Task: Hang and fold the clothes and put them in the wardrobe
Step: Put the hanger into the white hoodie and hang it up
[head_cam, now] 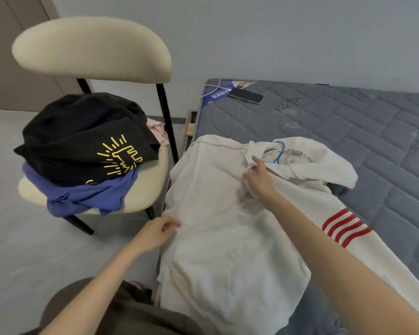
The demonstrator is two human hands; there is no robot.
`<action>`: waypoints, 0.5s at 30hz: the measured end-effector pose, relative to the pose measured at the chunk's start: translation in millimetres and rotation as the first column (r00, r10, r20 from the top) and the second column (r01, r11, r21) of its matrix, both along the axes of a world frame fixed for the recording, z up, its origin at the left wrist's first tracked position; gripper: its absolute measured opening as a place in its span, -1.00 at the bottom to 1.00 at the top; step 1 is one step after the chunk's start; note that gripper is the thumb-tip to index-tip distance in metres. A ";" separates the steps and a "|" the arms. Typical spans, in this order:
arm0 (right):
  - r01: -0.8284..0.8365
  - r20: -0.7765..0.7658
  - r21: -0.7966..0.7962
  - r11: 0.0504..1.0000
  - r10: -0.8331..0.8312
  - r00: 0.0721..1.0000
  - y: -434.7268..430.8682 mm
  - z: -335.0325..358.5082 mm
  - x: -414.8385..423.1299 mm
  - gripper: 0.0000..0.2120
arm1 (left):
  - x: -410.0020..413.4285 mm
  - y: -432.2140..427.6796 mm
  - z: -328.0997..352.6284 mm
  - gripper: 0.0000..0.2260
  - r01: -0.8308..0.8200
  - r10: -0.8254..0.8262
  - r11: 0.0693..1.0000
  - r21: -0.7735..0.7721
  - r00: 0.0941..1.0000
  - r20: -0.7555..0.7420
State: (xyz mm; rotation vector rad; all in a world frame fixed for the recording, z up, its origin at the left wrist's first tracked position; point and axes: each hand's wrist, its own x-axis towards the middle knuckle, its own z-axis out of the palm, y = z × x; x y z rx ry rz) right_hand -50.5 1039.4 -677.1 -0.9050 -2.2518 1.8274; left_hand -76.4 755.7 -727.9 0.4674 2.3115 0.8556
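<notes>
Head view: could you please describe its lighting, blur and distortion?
Head view: soft, even light, faint shadows; wide-angle bending curves the grey quilted mattress and cream chair back; the white hooded sweatshirt shows no glare; detail is slightly soft throughout.

Home bedroom: mattress [348, 122], chair [92, 49] piled clothes [82, 146].

Reaches far forward with the bare right arm, right hand [259, 178] palm down, forefinger straight, remaining fingers tucked from sight. Holds the left hand [159, 234] nearer, fingers curled, pinching the white hoodie [228, 250] at its edge.
</notes>
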 end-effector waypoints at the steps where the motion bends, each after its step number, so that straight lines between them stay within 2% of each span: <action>1: -0.054 0.065 0.204 0.977 0.042 0.997 -6.8 -4.7 2.1 -0.47 | 3.6 -6.9 -3.8 -0.84 -0.029 0.029 1.000 -0.012 0.999 0.016; 4: -0.071 0.123 0.659 0.749 -0.015 0.992 -40.8 -11.0 10.5 -0.54 | 19.5 -22.5 -9.1 -0.77 -0.087 0.091 0.995 -0.054 0.993 0.076; 6: -0.099 0.137 0.785 0.611 -0.015 0.991 -65.2 -12.8 16.0 -0.62 | 29.6 -30.5 -15.2 -0.76 -0.124 0.129 0.991 -0.053 0.985 0.117; 8: -0.263 0.214 0.748 0.609 0.154 0.965 -87.6 -16.9 20.5 -0.70 | 37.3 -37.2 -20.7 -0.75 -0.172 0.175 0.984 -0.041 0.976 0.128; 11: -0.565 0.312 0.567 0.600 0.478 0.821 -120.2 -25.4 29.2 -0.78 | 46.7 -43.3 -29.8 -0.74 -0.290 0.290 0.957 -0.018 0.948 0.132; 13: -0.708 0.375 0.484 0.515 0.609 0.699 -139.7 -33.2 35.6 -0.76 | 52.5 -44.3 -35.4 -0.73 -0.349 0.346 0.937 -0.003 0.926 0.153; 15: -0.793 0.450 0.447 0.414 0.662 0.599 -156.5 -41.5 42.7 -0.68 | 59.7 -46.4 -41.5 -0.71 -0.396 0.384 0.918 0.022 0.900 0.209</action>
